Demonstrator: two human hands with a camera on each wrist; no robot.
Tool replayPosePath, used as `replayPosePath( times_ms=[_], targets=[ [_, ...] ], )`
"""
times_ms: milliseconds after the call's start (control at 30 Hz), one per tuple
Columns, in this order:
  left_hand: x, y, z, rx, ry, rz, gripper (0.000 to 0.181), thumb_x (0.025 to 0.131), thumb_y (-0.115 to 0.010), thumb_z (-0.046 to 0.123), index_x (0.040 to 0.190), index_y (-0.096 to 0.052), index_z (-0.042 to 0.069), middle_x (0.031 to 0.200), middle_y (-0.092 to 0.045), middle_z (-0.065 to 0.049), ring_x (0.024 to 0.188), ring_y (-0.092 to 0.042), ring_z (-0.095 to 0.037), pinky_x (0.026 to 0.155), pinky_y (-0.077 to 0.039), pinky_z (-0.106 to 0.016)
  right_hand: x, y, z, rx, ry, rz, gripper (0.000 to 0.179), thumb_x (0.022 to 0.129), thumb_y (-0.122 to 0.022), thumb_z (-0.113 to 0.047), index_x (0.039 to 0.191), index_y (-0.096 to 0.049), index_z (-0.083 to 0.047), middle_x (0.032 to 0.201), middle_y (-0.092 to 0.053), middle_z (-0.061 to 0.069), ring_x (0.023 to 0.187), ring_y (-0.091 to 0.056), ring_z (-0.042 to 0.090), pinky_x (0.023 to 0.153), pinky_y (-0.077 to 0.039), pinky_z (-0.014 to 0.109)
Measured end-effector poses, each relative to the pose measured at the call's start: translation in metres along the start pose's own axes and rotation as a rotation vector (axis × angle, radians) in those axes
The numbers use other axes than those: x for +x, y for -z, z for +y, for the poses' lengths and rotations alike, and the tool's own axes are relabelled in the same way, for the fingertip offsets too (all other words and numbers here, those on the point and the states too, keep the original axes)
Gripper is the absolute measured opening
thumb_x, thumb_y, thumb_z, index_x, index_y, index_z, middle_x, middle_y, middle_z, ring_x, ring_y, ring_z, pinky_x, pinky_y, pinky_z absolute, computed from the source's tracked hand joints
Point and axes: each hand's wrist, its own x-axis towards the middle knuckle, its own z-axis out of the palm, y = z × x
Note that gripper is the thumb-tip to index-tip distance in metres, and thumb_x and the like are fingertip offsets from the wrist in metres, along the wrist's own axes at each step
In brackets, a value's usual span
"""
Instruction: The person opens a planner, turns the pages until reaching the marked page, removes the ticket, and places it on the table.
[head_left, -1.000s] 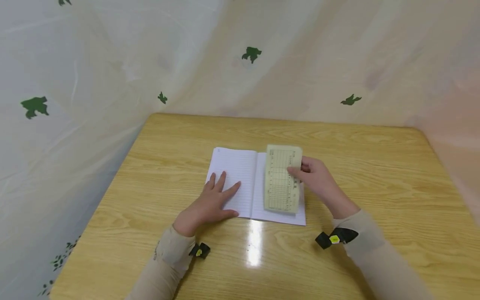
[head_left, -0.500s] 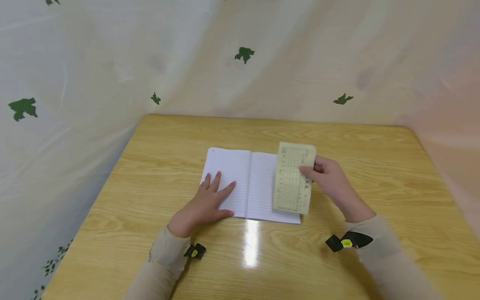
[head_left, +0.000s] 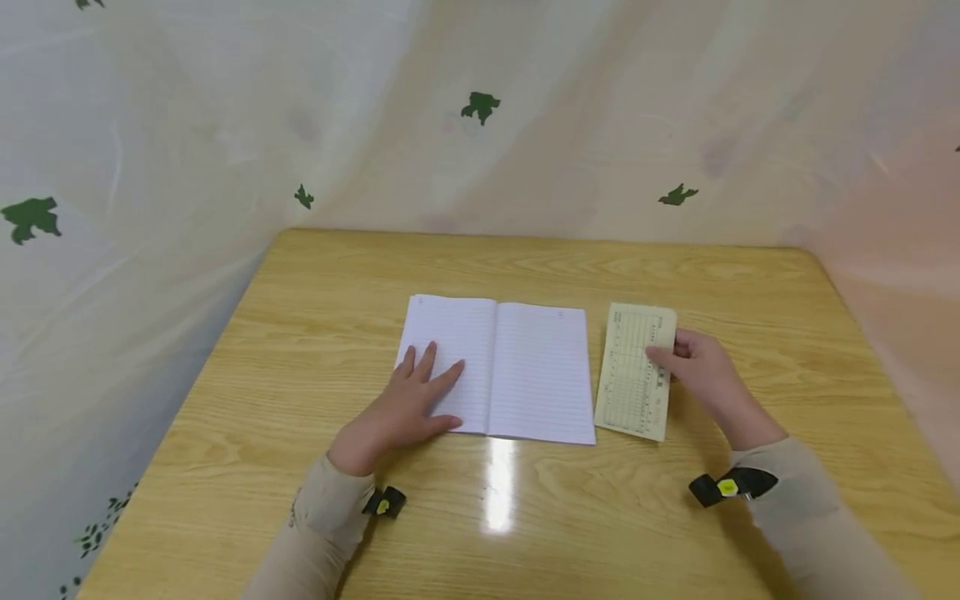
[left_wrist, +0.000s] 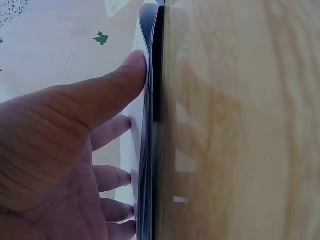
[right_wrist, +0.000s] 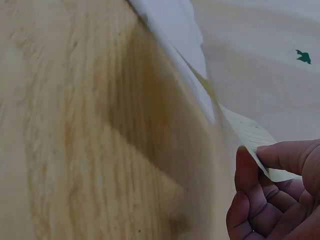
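Observation:
An open notebook [head_left: 540,375] with lined white pages lies on the wooden table. My left hand [head_left: 408,404] rests on its left page, fingers spread and straight; the left wrist view shows the thumb [left_wrist: 112,92] and fingertips pressing the page by the lower edge. Right of the notebook, my right hand [head_left: 708,371] pinches a pale yellow printed form [head_left: 633,375] by its right edge, thumb on top. In the right wrist view the form [right_wrist: 245,125] slants up into the pinch between thumb and index finger, its held edge raised off the table.
The wooden table [head_left: 525,258] has rounded back corners and reaches well past the notebook on both sides. Behind it hangs a pale curtain [head_left: 375,125] with green bird shapes. Black straps [head_left: 735,485] sit on both wrists.
My right hand has carried the yellow form rightward off the notebook's right page and lowered it beside the notebook, uncovering that page. My left hand has stayed on the left page.

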Motion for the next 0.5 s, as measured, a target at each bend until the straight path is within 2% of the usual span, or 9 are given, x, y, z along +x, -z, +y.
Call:
replayPosePath(
  times_ms=[100, 233, 333, 500],
  targets=[
    [-0.001, 0.000, -0.003, 0.014, -0.011, 0.029, 0.079, 0.091, -0.065, 0.046, 0.154, -0.030, 0.014, 0.157, -0.006, -0.030, 0.141, 0.000, -0.055, 0.111, -0.016, -0.066, 0.003, -0.002, 0.007, -0.082, -0.004, 0.000, 0.043, 0.099, -0.059, -0.026, 0.127, -0.058, 0.006, 0.101, -0.067, 0.016, 0.078, -0.057, 0.012, 0.064, -0.048, 0.026],
    [-0.002, 0.000, -0.006, 0.020, -0.007, 0.069, 0.082, 0.090, -0.067, 0.044, 0.154, -0.030, 0.008, 0.156, -0.007, -0.033, 0.140, -0.002, -0.056, 0.111, -0.015, -0.065, 0.008, -0.007, 0.012, -0.217, 0.043, 0.014, 0.037, 0.096, -0.063, -0.022, 0.119, -0.062, 0.007, 0.096, -0.068, 0.017, 0.076, -0.056, 0.018, 0.062, -0.045, 0.028],
    [-0.003, 0.001, -0.008, 0.023, 0.018, 0.084, 0.084, 0.090, -0.067, 0.043, 0.153, -0.028, 0.005, 0.155, -0.005, -0.035, 0.139, -0.002, -0.058, 0.112, -0.014, -0.064, 0.011, -0.010, 0.014, -0.308, 0.076, 0.033, 0.031, 0.094, -0.065, -0.019, 0.112, -0.064, 0.006, 0.093, -0.067, 0.017, 0.075, -0.057, 0.021, 0.061, -0.044, 0.030],
    [-0.005, 0.003, -0.010, 0.009, 0.107, 0.099, 0.089, 0.091, -0.065, 0.044, 0.154, -0.020, 0.001, 0.155, 0.000, -0.035, 0.138, -0.003, -0.059, 0.111, -0.016, -0.065, 0.013, -0.014, 0.015, -0.396, 0.086, 0.033, 0.019, 0.091, -0.068, -0.016, 0.096, -0.061, 0.001, 0.080, -0.062, 0.011, 0.066, -0.052, 0.020, 0.056, -0.041, 0.030]
  ],
)
